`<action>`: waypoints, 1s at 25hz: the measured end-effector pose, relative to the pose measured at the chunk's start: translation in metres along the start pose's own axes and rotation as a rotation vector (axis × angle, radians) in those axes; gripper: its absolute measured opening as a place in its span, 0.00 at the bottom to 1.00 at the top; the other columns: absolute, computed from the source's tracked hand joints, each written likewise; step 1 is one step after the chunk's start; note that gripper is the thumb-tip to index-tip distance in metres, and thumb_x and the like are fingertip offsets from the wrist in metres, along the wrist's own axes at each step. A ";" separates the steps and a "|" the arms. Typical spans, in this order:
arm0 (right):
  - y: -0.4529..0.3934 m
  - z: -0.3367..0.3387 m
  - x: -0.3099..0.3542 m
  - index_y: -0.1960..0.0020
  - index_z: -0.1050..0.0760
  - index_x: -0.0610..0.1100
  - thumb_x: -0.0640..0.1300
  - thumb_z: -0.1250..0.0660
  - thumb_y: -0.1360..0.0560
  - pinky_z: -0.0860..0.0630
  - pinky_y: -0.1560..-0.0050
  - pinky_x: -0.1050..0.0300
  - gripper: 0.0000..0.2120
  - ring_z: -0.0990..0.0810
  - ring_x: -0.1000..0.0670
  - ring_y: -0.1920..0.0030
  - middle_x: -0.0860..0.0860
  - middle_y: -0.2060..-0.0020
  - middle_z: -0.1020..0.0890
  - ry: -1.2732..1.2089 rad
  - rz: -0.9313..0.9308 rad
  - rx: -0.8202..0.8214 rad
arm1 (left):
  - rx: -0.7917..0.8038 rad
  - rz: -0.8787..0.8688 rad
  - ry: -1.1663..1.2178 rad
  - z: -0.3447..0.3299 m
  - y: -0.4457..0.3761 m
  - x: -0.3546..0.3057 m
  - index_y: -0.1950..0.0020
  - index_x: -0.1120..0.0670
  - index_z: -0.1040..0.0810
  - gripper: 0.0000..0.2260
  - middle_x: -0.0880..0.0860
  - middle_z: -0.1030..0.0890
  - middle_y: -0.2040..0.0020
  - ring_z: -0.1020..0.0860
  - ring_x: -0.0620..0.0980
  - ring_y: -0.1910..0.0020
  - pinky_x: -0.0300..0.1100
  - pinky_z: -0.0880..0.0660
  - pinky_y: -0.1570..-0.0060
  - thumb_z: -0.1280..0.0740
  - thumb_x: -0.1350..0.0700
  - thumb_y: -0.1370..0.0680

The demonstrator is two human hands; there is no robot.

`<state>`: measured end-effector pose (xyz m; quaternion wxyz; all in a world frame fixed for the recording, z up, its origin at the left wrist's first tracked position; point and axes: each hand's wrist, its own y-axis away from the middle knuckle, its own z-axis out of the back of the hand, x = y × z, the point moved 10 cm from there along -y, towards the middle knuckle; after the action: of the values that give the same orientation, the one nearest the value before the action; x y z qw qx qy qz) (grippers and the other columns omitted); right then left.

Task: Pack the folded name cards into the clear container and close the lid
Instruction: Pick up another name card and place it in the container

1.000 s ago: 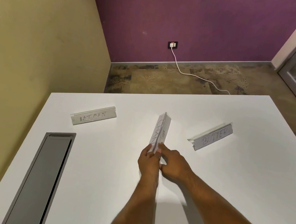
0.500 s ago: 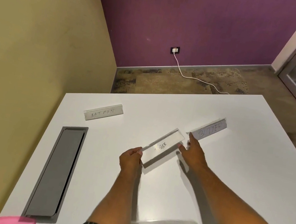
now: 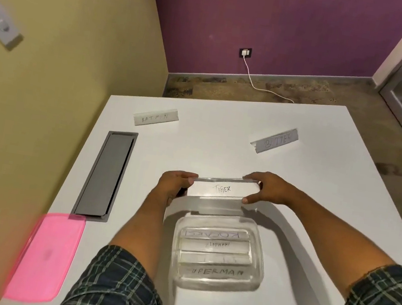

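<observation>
Hands grip one folded paper card: left hand (image 3: 176, 185) and right hand (image 3: 265, 189) pinch the ends of the TIGER card (image 3: 223, 189) just beyond the clear, round-cornered container (image 3: 254, 274), which holds four cards. Pink lid (image 3: 46, 257) overhangs the counter (image 3: 295, 180) edge left of the container.

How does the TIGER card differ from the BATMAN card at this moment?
The TIGER card is held off the table by its ends, left hand on one end and right hand on the other; the BATMAN card stands untouched on the white table. TIGER hangs just beyond the clear container; BATMAN sits near the table's far left edge. TIGER's lettering reads sharper; BATMAN's looks faint. Both are folded white cards with handwritten names.
</observation>
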<state>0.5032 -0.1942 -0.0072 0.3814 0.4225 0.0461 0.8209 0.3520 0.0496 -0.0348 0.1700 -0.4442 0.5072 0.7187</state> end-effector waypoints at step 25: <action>0.086 -0.122 0.030 0.35 0.28 0.48 0.52 0.31 0.25 0.23 0.53 0.52 0.21 0.20 0.45 0.48 0.50 0.40 0.23 0.834 0.287 0.024 | 0.063 -0.290 -1.415 -0.040 0.093 0.052 0.48 0.49 0.16 0.08 0.51 0.16 0.47 0.18 0.53 0.49 0.44 0.22 0.50 0.28 0.54 0.27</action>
<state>0.3531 -0.2046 -0.0314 0.2077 0.0617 0.1465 0.9652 0.2773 -0.0365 -0.0269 0.5640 0.0698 0.2319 0.7895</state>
